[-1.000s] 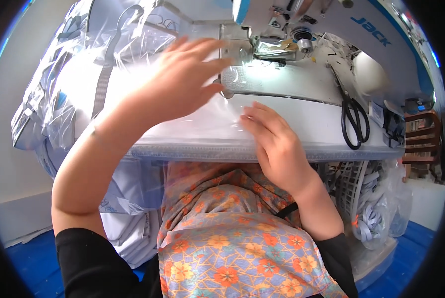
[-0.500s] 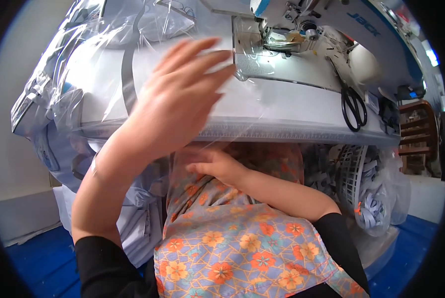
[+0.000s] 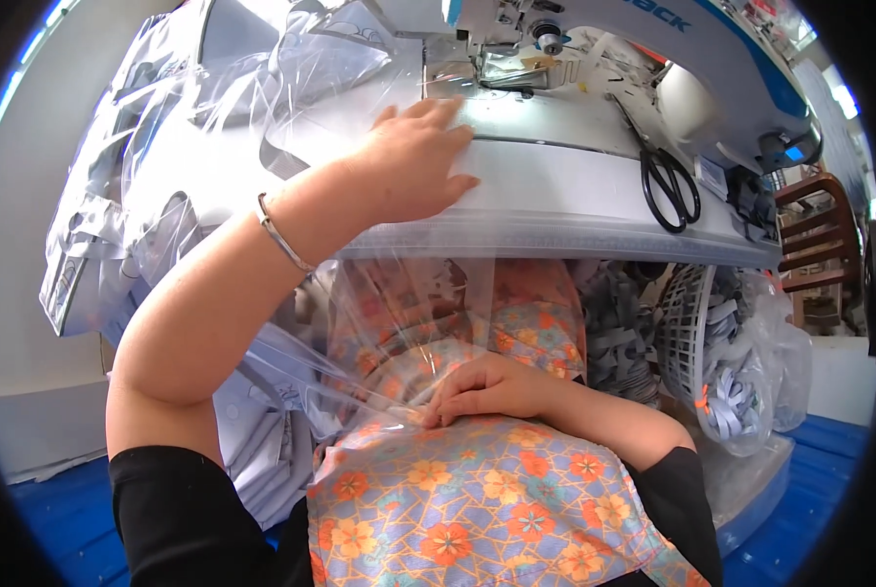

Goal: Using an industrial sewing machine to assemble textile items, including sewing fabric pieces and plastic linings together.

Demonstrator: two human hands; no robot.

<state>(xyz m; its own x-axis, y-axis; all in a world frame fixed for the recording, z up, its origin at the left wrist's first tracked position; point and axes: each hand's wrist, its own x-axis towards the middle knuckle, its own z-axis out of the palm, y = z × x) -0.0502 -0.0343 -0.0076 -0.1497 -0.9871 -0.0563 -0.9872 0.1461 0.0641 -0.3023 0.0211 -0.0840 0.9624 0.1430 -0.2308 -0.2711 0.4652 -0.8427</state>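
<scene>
The right hand (image 3: 487,386) is now drawing the clear plastic sheet (image 3: 414,333) over the apron (image 3: 516,479), its fingers clamping on a gathered end; earlier it was hovering by the table's (image 3: 575,181) near edge. The left hand (image 3: 414,161), fingers apart, is settling farther across, apparently steadying the sheet.
</scene>
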